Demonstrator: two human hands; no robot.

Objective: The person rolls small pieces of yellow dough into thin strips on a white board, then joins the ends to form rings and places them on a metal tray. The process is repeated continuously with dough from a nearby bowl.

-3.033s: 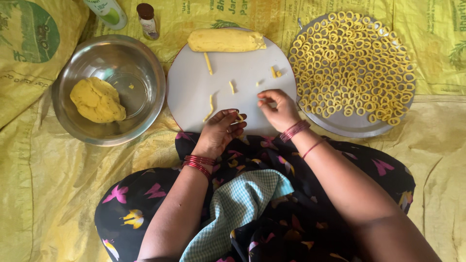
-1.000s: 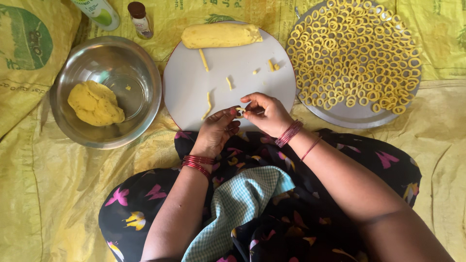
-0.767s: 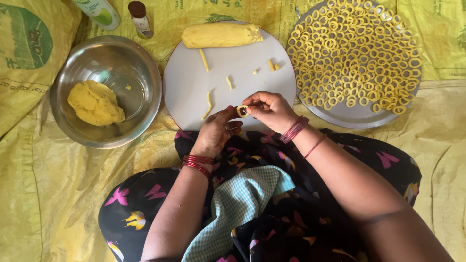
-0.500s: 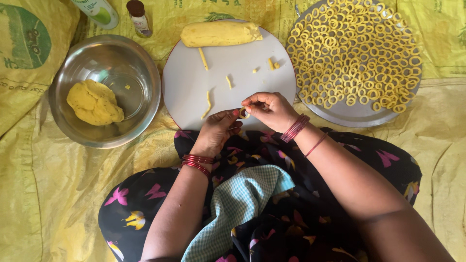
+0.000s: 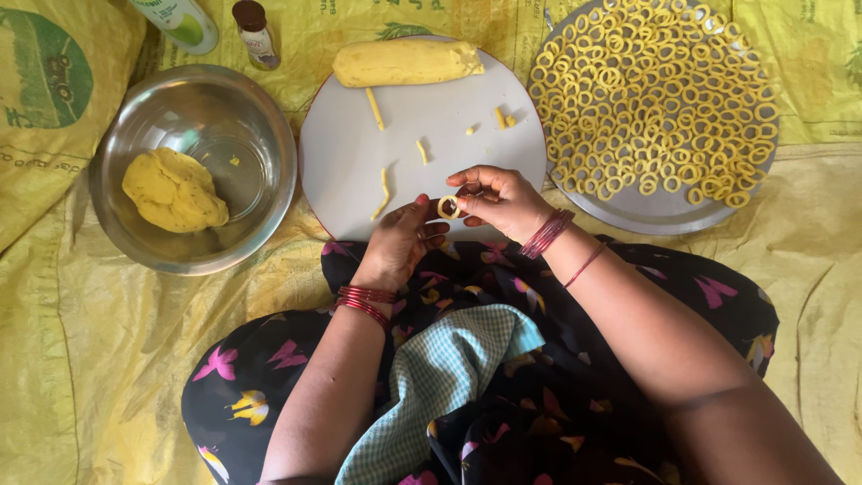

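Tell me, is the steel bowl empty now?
No, the steel bowl holds a lump of yellow dough lying on its left side.

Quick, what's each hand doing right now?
Left hand: fingers pinched on the small dough ring.
Right hand: fingers pinched on the same dough ring.

Steel bowl (image 5: 269,193) holding a dough lump (image 5: 173,189), at the yellow sheet's (image 5: 108,359) left; two bottles (image 5: 256,34) along its far edge; checked cloth (image 5: 431,386) at its near edge.
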